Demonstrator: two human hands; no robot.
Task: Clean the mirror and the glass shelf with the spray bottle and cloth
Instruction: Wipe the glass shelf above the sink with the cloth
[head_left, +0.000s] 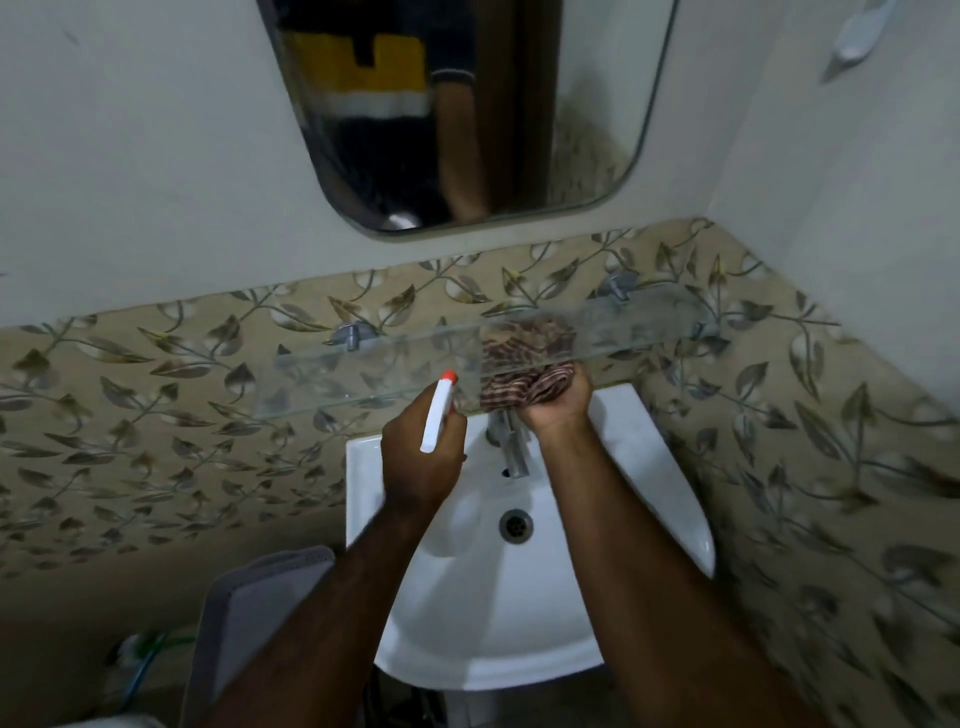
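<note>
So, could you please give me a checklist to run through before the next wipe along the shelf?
1. The left hand grips the spray bottle: ok.
2. The right hand grips the cloth: ok.
3. The cloth touches the front edge of the glass shelf: ok.
4. The bottle's red nozzle points away from the person: ok.
5. Shelf streak-free: cannot tell, blurred.
6. The mirror already wiped: cannot tell.

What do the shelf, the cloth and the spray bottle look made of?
Shelf: clear glossy glass; the leaf tiles show through it.
Cloth: likely woven fabric, brown striped, bunched in soft folds by the right hand.
Spray bottle: probably plastic, white with an orange tip, in the left hand.
</note>
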